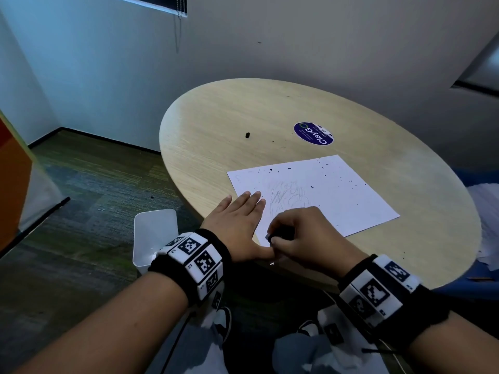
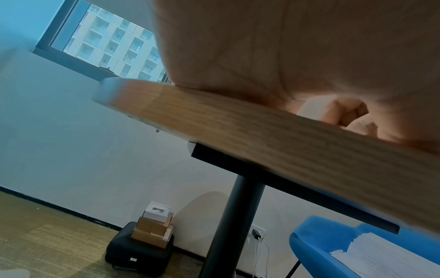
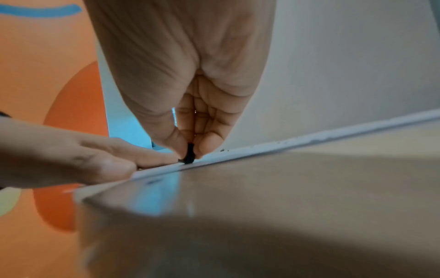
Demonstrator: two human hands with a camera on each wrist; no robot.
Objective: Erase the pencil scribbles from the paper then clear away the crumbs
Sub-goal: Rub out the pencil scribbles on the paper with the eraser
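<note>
White paper (image 1: pixel 318 193) lay low and right of centre in the head view on the round wooden worktop (image 1: pixel 243 112), faint pencil scribbles (image 1: pixel 286 197) at its middle and dark crumbs (image 1: pixel 324 174) scattered towards its upper edge. A small black eraser (image 3: pixel 189 153) was pinched in the right hand (image 1: pixel 305 236), its grip narrow, against the sheet's lower corner. The left hand (image 1: pixel 237 220) was pressed flat, fingers straight, on the paper's left edge.
</note>
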